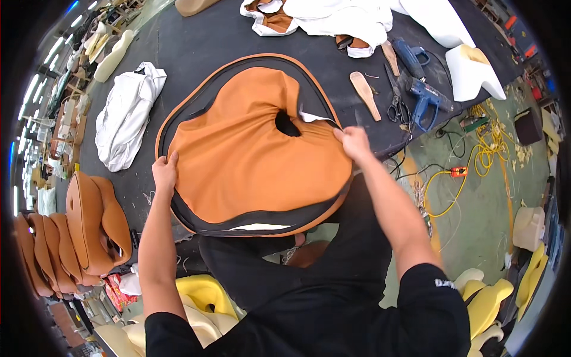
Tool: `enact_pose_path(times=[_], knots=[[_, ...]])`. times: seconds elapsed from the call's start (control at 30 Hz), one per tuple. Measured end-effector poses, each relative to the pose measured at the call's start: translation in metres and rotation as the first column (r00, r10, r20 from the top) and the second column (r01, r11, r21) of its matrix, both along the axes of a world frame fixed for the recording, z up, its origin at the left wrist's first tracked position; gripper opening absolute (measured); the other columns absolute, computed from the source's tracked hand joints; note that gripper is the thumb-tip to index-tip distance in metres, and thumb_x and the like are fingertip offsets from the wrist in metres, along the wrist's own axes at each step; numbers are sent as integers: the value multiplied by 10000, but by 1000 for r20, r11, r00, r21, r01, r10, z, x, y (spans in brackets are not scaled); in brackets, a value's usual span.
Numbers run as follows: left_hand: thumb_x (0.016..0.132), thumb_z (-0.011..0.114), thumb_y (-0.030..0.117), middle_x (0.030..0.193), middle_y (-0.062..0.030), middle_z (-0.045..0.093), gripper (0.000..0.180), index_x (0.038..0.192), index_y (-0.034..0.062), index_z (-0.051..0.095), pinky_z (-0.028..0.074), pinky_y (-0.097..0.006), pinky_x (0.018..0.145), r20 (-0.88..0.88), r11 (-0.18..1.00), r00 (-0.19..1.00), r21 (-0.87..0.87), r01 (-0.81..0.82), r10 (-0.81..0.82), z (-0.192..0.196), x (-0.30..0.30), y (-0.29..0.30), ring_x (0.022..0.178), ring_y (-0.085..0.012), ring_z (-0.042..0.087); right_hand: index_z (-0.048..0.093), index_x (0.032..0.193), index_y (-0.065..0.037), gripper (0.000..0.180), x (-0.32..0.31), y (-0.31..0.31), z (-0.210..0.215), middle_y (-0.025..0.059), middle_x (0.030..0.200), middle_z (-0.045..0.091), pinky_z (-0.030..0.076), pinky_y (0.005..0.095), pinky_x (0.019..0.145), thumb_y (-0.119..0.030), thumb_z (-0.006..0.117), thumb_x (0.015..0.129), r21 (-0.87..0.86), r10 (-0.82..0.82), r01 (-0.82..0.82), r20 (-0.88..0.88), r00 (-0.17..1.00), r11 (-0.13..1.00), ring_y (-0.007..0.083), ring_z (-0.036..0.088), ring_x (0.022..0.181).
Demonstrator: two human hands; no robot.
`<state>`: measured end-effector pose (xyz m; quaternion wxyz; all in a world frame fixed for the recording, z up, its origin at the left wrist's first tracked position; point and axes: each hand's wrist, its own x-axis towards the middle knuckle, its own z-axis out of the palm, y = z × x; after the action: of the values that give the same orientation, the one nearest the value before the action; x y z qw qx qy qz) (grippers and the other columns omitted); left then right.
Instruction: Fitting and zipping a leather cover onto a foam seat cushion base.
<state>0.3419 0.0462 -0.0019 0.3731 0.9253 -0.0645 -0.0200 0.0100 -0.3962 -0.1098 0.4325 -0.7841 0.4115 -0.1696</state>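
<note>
As the orange, black-bordered cover (238, 160) lies at the near side of the dark table (196, 44), we pinch its left side in our left hand (165, 171) and its right in our right hand (354, 143), fingers closed on it

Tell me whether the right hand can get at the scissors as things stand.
Probably yes: nothing seems to lie between the right hand and the scissors, though it would first have to release the orange cover.

heat guns (426, 90) (blue) and scissors (397, 97) show a workshop.
</note>
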Motion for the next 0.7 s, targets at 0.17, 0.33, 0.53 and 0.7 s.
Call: enact_pose_path(times=[0.17,0.33,0.53,0.7], knots=[[978,767,296,788,-47,655,320,856,13,683,496,-364,612,-306,994,950,-65,-85,61,19,8,11,660,-150,591,733,1080,-27,415,27,38,43,260,996,753,559,538,889,-415,630,978,-201,11,-89,-362,932,976,455,715,1015],[1069,611,271,1156,-153,748,341,1224,-24,683,592,-413,939,-632,822,768,-486,-295,-98,124,3,-36,1040,-278,732,627,1245,7,482,16,70,82,219,1208,670,520,485,973,-253,765,864,-561,157,-154,-43,987,813,403,641,1122],[1017,639,104,958,-91,711,102,1042,6,656,607,-358,809,-329,496,719,-868,25,-612,180,-33,-161,845,-204,708,69,1619,120,1437,43,209,152,354,1654,239,278,515,1268,-586,913,695,-289,497,-421,291,817,860,494,292,1534],[1066,622,333,1116,-177,704,391,1243,-16,619,611,-380,700,-274,407,583,-907,107,-765,185,-121,-193,979,-295,732,534,1392,34,616,92,192,136,271,1155,692,499,553,877,-176,745,853,-52,74,-64,235,969,997,452,637,1038]])
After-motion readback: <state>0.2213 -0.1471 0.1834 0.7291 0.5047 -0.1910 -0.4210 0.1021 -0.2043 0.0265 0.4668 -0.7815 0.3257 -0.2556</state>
